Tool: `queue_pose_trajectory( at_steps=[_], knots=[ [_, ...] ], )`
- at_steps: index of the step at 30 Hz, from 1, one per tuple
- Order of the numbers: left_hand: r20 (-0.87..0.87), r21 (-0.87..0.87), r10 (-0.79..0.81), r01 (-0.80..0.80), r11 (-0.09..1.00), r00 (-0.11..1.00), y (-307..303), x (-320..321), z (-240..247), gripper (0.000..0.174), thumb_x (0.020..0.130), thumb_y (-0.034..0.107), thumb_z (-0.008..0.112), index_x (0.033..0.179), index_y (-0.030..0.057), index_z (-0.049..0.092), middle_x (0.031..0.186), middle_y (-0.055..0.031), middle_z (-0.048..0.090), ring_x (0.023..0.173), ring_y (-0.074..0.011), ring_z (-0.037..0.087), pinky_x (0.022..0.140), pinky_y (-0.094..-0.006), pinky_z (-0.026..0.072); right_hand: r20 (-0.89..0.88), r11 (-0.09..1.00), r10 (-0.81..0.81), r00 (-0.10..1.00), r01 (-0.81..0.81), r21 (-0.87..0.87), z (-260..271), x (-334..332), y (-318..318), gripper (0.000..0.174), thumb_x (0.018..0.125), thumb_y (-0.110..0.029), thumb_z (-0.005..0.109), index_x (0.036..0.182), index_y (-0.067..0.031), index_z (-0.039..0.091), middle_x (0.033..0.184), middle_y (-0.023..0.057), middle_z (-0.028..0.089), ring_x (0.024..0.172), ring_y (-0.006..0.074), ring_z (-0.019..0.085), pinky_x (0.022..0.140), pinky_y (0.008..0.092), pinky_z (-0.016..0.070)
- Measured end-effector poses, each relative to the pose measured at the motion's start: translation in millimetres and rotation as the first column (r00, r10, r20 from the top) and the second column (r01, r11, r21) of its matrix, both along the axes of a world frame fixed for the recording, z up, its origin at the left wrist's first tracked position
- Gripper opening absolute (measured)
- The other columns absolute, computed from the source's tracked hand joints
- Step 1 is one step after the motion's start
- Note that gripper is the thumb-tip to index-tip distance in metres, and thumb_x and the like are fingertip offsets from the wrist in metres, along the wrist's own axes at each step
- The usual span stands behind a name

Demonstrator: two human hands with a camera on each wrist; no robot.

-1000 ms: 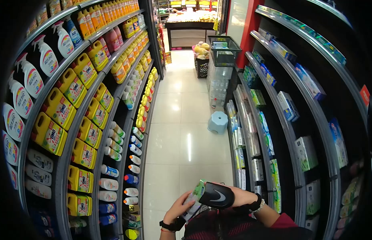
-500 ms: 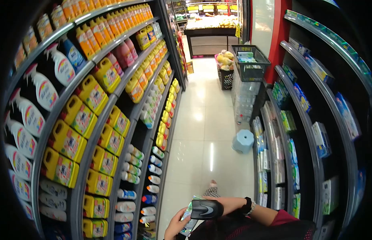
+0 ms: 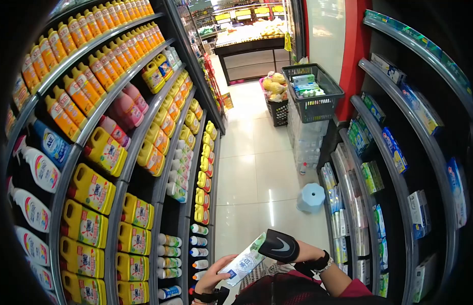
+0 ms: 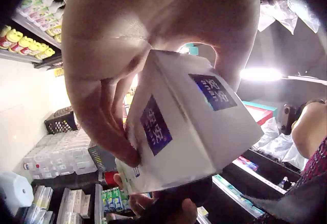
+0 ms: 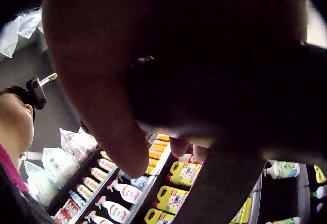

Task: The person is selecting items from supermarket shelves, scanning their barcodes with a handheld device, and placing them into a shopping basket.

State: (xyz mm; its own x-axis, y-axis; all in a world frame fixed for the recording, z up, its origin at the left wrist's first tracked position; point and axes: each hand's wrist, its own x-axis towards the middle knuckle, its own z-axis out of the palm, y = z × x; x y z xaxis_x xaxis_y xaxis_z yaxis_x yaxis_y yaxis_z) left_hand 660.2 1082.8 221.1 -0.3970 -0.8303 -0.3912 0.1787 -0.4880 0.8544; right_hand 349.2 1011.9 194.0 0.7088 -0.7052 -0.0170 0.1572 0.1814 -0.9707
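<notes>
In the head view, my left hand [image 3: 216, 273] holds a white carton [image 3: 245, 262] with dark blue lettering and a green far end. The left wrist view shows thumb and fingers pinching this carton [image 4: 189, 127] from both sides, with dark blue square labels on two of its faces. My right hand [image 3: 306, 251] grips a black handheld barcode scanner [image 3: 279, 247] with a grey swoosh on top. The scanner's head overlaps the carton's green end in the head view. The right wrist view is dark, with fingers [image 5: 120, 147] curled around the scanner's handle.
Shelves of yellow jugs [image 3: 84, 229], spray bottles [image 3: 38, 168] and orange bottles [image 3: 79, 91] line the left side. Boxed goods [image 3: 419, 213] fill shelves on the right. A light blue stool [image 3: 311, 197] and a black basket [image 3: 317, 109] stand along the tiled aisle [image 3: 244, 178].
The carton has turned so its broad white side shows to the head camera. The scanner stays beside it in my right hand. The head view has shifted, with the shelves and aisle displaced.
</notes>
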Motion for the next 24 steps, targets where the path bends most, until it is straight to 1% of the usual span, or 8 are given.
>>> queue_pose_trajectory(
  at_steps=[3,5,9,10,11,17,18,24],
  knots=[
    [0.012,-0.076,-0.024,0.025,0.997,1.0,-52.0,-5.0,-10.0,0.064,0.079,0.016,0.069,0.133,-0.0044,0.042,0.135,-0.017,0.048,0.126,-0.0235,0.046,0.107,-0.0351,0.0331,-0.05,0.995,-0.07,0.996,0.073,0.061,2.2,-14.3,-22.7,0.077,0.073,-0.013,0.081,0.137,-0.0023,0.04,0.128,0.0068,0.054,0.114,0.0135,0.048,0.1,0.0317,0.0392],
    [-0.103,-0.04,0.1,-0.104,0.994,0.99,-85.5,-14.7,-14.6,0.061,0.081,0.015,0.066,0.133,-0.0038,0.041,0.135,-0.0178,0.047,0.126,-0.025,0.045,0.107,-0.036,0.0342,-0.2,0.98,-0.19,0.961,0.175,-0.091,-7.0,-18.4,-40.2,0.076,0.072,-0.012,0.081,0.136,-0.0023,0.041,0.128,0.0065,0.055,0.113,0.0131,0.049,0.1,0.0311,0.0397],
    [-0.162,-0.071,0.221,-0.235,0.969,0.962,-157.4,-15.4,-41.2,0.052,0.085,0.015,0.063,0.13,-0.0005,0.041,0.132,-0.0221,0.048,0.121,-0.0272,0.05,0.103,-0.0375,0.0397,-0.237,0.974,-0.193,0.952,0.215,0.07,-21.2,-21.5,-83.3,0.075,0.073,-0.011,0.081,0.136,-0.0019,0.042,0.126,0.0064,0.056,0.11,0.0126,0.051,0.098,0.0305,0.0409],
    [-0.17,-0.078,0.212,-0.228,0.971,0.962,-177.5,-14.6,-46.5,0.052,0.085,0.015,0.063,0.13,-0.0005,0.041,0.132,-0.0221,0.048,0.121,-0.0272,0.05,0.103,-0.0375,0.0397,-0.15,0.957,-0.281,0.948,0.288,0.027,-19.9,-17.2,-97.8,0.053,0.073,-0.007,0.08,0.119,-0.0035,0.053,0.093,-0.0003,0.063,0.085,0.0091,0.056,0.077,0.027,0.049],
    [-0.185,-0.05,0.236,-0.249,0.967,0.954,-198.5,-13.8,-51.0,0.05,0.087,0.015,0.061,0.13,0.0004,0.042,0.131,-0.0219,0.05,0.118,-0.026,0.052,0.102,-0.0362,0.0412,-0.154,0.955,-0.29,0.945,0.296,0.017,-15.6,-14.1,-114.6,0.053,0.073,-0.007,0.08,0.119,-0.0035,0.053,0.093,-0.0003,0.063,0.085,0.0091,0.056,0.077,0.027,0.049],
    [-0.072,-0.15,0.27,-0.278,0.949,0.96,-322.8,7.0,-61.3,0.036,0.093,0.016,0.051,0.126,0.0024,0.045,0.119,-0.0152,0.058,0.105,-0.0178,0.058,0.093,-0.0291,0.0441,-0.291,0.978,-0.202,0.935,0.178,-0.105,-5.4,12.6,-241.2,0.079,0.072,-0.008,0.081,0.138,-0.0033,0.039,0.127,0.0064,0.054,0.112,0.0134,0.049,0.097,0.0303,0.0413],
    [-0.039,-0.163,0.286,-0.288,0.944,0.958,-342.5,14.4,-62.8,0.035,0.094,0.017,0.051,0.126,0.0033,0.045,0.116,-0.0126,0.058,0.103,-0.0165,0.057,0.091,-0.0281,0.044,-0.242,0.972,-0.224,0.944,0.198,-0.129,3.5,22.1,-263.8,0.079,0.072,-0.022,0.082,0.136,-0.0014,0.041,0.127,0.0095,0.056,0.113,0.0164,0.051,0.1,0.0312,0.0394],
    [0.07,-0.19,0.347,-0.329,0.925,0.935,-439.2,51.2,-83.9,0.034,0.098,0.028,0.044,0.125,0.0075,0.046,0.112,-0.0076,0.056,0.102,-0.0148,0.056,0.09,-0.0284,0.0436,-0.316,0.977,-0.162,0.935,0.108,-0.182,62.3,62.2,-389.8,0.079,0.075,-0.018,0.079,0.139,-0.0019,0.037,0.131,0.0102,0.054,0.118,0.0172,0.05,0.102,0.0314,0.0373]
  ],
)
